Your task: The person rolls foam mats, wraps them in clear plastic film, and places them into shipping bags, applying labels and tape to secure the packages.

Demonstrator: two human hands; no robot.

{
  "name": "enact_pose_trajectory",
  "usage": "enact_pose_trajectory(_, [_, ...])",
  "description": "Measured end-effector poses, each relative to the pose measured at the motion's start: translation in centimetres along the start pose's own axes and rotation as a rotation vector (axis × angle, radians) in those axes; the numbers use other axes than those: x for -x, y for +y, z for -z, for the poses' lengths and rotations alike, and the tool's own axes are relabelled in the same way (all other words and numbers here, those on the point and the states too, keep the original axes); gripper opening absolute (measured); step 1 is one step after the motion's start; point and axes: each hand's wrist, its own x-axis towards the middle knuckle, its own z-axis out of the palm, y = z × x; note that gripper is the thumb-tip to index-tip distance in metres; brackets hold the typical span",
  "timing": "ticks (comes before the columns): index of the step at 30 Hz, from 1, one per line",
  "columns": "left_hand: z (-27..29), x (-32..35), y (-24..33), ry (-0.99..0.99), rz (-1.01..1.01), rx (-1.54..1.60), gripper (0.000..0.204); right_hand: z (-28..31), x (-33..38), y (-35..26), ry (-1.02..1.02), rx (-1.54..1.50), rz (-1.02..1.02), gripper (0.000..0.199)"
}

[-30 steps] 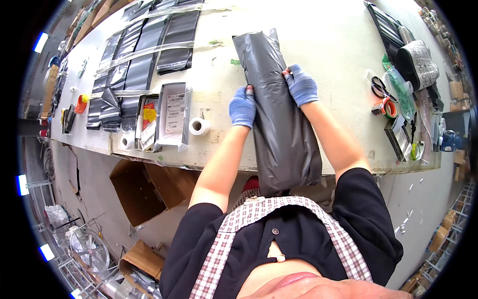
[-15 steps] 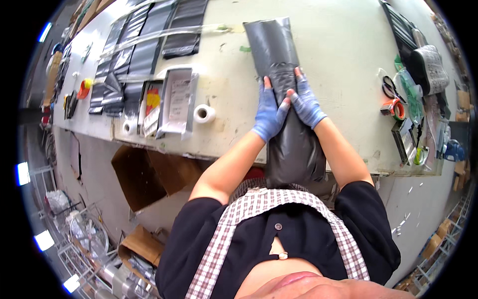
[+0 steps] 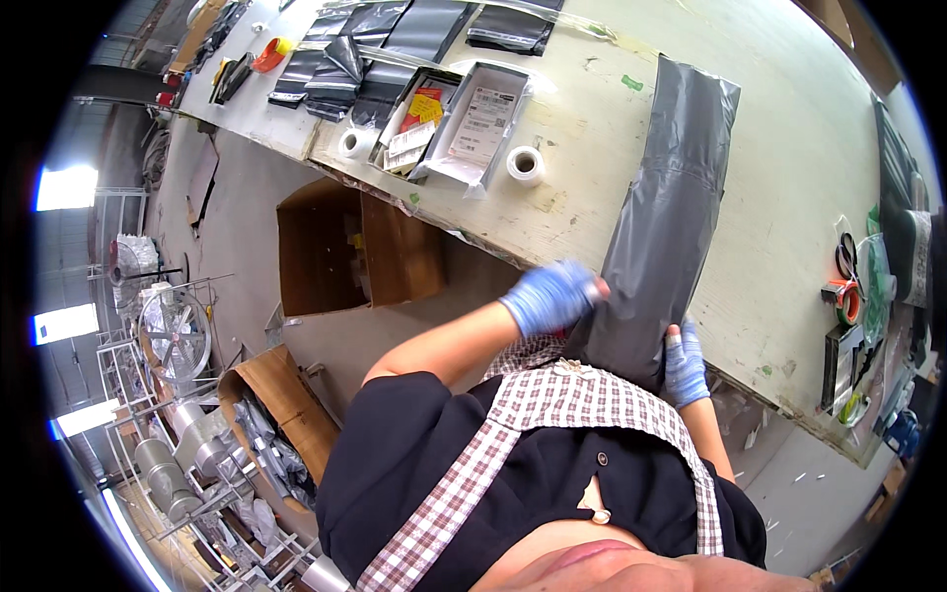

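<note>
A long, filled dark grey plastic mailing bag (image 3: 663,212) lies over the table's front edge, its near end against my apron. My right hand (image 3: 688,365), in a blue-and-white glove with bare fingertips, grips the right edge of that near end, thumb on top and the other fingers partly hidden. On the opposite side my left hand (image 3: 554,298), gloved alike, is at the bag's left edge. Motion blurs its fingers, so whether it grips the plastic does not show.
Left on the table (image 3: 567,227) are a white roll (image 3: 526,166), a grey tray with labels (image 3: 480,123) and flat dark bags (image 3: 424,35). Scissors (image 3: 846,257) and a tape roll (image 3: 845,300) lie at the right. An open carton (image 3: 326,247) stands below the table's edge.
Both hands have left the middle of the bag and come back to its near end, one at each side. The whole view has turned, with the table now slanting down to the right.
</note>
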Motion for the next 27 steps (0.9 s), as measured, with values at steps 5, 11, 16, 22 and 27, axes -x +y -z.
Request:
enact_pose_trajectory(5, [12.3,-3.2,-9.9,0.712,0.041,-0.526,0.023,3.2,-3.1,-5.8,0.270,0.014,0.103,0.062])
enact_pose_trajectory(11, [16.1,-6.8,-16.9,0.165,0.122,-0.807,0.027,3.0,-4.8,-9.0,0.215,-0.046,0.279,0.060])
enact_pose_trajectory(16, [15.7,-7.1,-17.2,0.251,0.192,-0.759,0.018,2.1,-4.2,-8.3,0.185,-0.120,0.254,0.059])
enact_pose_trajectory(22, [16.5,-4.9,-16.3,0.498,0.372,-0.467,0.020,3.3,-5.4,-9.9,0.222,-0.120,0.296,0.053])
enact_pose_trajectory(27, [16.0,-0.4,-8.5,1.127,-0.026,-0.608,0.022,3.4,-6.7,-14.7,-0.058,-0.225,0.324,0.045])
